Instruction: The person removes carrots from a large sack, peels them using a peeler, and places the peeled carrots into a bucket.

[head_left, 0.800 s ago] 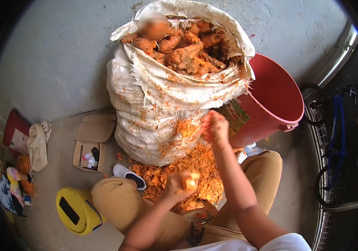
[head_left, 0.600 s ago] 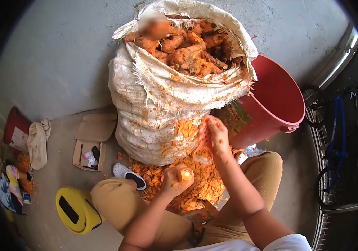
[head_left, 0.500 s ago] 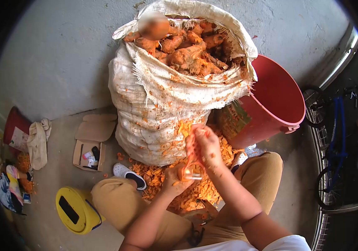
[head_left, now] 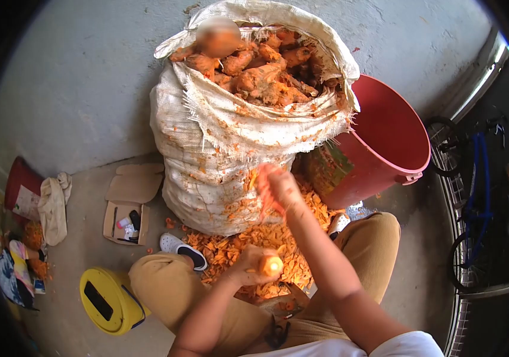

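Observation:
My left hand (head_left: 250,266) is wrapped round a carrot (head_left: 271,266), whose pale orange end faces me. Above it, my right hand (head_left: 281,187) is raised in front of the sack, its fingers curled and smeared by motion. A reddish blur hangs below those fingers, and I cannot make out what they hold. Under both hands lies a heap of orange peelings (head_left: 225,247) on the floor. Behind them stands a white woven sack (head_left: 207,172), its rim folded down, full of rough, dirty carrots (head_left: 260,77).
A large red bucket (head_left: 394,125) leans beside the sack. At the left are a yellow lidded bucket (head_left: 108,318) with a phone (head_left: 98,299) on top, an open cardboard box (head_left: 132,184) and a darker red bucket (head_left: 22,187). A blue bicycle (head_left: 479,196) stands at right.
My right hand has moved up and slightly left, away from the carrot. My left hand has turned the carrot's end towards me and shifted slightly. The view has moved a little.

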{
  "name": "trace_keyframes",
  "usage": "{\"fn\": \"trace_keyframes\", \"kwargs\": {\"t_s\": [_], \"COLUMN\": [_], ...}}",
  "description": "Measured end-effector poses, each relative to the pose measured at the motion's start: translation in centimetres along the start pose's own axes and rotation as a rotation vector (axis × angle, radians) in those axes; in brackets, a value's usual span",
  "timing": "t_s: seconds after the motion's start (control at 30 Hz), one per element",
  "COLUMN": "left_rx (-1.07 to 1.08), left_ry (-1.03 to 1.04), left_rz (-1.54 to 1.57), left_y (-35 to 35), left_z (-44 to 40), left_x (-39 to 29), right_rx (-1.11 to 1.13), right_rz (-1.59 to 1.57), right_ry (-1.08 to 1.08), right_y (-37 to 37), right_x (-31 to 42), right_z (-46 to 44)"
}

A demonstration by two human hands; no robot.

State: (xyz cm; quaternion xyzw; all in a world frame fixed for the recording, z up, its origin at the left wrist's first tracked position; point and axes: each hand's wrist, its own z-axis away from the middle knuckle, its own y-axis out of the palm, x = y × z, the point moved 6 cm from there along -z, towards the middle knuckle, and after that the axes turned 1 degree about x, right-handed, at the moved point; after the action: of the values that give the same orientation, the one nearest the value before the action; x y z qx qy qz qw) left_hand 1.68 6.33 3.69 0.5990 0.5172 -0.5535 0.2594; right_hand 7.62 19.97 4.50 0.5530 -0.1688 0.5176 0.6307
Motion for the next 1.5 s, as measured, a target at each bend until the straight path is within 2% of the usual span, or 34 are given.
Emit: {"fn": "trace_keyframes", "kwargs": {"t_s": [0.03,0.07,0.17,0.2,0.3,0.43,0.47,0.57,0.6,0.7,0.8,0.9,0.97,1.4,1.5], "left_rx": [0.12,0.104,0.014,-0.013,0.004,-0.345,-0.371,-0.157,-0.102,-0.101,-0.117,-0.118,-0.151,-0.115,-0.192], "left_ry": [0.031,-0.093,-0.017,-0.307,-0.529,-0.559,-0.548,-0.652,-0.7,-0.746,-0.791,-0.747,-0.754,-0.654,-0.626], "left_rz": [0.003,0.145,0.303,0.7,1.116,0.992,0.896,1.054,0.971,1.056,1.274,1.524,1.533,1.289,1.429], "left_y": [0.6,0.8,0.1,0.5,0.8,-0.2,-0.4,-0.3,-0.1,0.2,0.8,1.4,1.6,0.4,0.4], "left_z": [0.2,0.5,-0.3,0.2,0.9,1.1,1.3,1.1,1.1,1.2,1.1,0.5,0.5,1.0,0.2], "left_x": [-0.8,0.1,1.5,1.3,2.8,5.1,5.7,4.7,4.8,4.6,4.8,3.6,3.9,3.2,1.8], "right_rx": [0.032,0.008,-0.044,-0.06,-0.134,-0.189,-0.195,-0.185,-0.187,-0.191,-0.198,-0.176,-0.112,-0.202,-0.191], "right_rz": [-0.166,-0.118,-0.008,0.013,-0.06,-0.14,-0.173,-0.194,-0.18,-0.185,-0.181,-0.115,-0.127,-0.182,-0.208], "right_ry": [-0.016,-0.07,-0.128,-0.136,-0.194,-0.317,-0.344,-0.415,-0.415,-0.432,-0.482,-0.498,-0.514,-0.555,-0.534], "right_y": [-2.1,-2.9,-3.2,-3.1,-3.3,-5.3,-5.8,-6.6,-6.3,-5.6,-4.3,-2.3,-1.3,-3.2,-2.9], "right_x": [-0.2,0.1,0.0,-0.1,-0.3,0.0,0.3,1.2,1.4,1.2,1.0,0.7,0.4,1.7,1.5], "right_z": [-1.6,-1.6,-0.6,-0.1,1.0,1.8,1.9,2.4,2.8,3.4,4.0,4.7,4.8,5.1,5.3]}}
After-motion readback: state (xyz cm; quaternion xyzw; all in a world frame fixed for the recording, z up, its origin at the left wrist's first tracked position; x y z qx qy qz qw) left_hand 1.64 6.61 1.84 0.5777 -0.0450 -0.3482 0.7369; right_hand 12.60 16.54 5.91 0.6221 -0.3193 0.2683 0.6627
